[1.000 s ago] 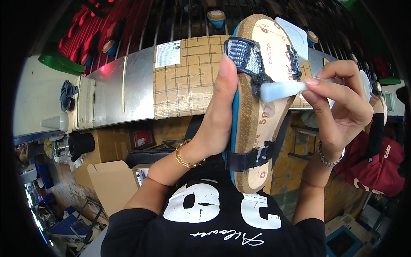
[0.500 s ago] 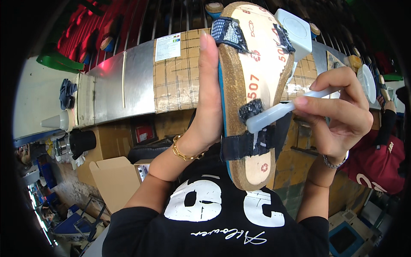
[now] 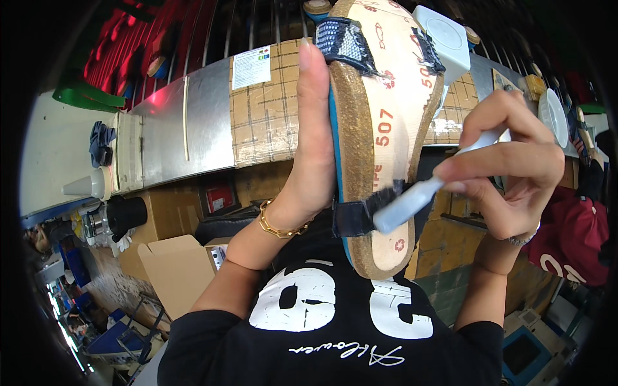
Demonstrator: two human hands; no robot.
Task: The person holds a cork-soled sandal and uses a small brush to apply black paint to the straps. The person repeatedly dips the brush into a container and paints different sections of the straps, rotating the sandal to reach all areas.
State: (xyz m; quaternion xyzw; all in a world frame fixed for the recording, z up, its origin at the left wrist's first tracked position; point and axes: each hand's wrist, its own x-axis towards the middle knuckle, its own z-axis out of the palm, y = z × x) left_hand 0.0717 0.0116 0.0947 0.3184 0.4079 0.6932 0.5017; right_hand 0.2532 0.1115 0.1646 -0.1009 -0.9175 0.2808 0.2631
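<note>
An unfinished cork-sided sandal bottom stands upright before me, its pale face with red print turned my way and a blue edge along its left. Patterned fabric strap ends fold over its upper part, and a dark strap end crosses lower down. My left hand grips the left side, thumb up along the edge and the other fingers hidden behind. My right hand pinches the handle of a pale plastic brush. Its blurred dark bristles meet the lower strap area.
Behind the sandal, taped cardboard lies on a metal bench. A white container stands at its right, before a rack of rods. An open carton is at lower left. A person in maroon works at right.
The brush has moved down from the left cork edge to the lower strap, with its head tilted more. The sandal has shifted slightly upward.
</note>
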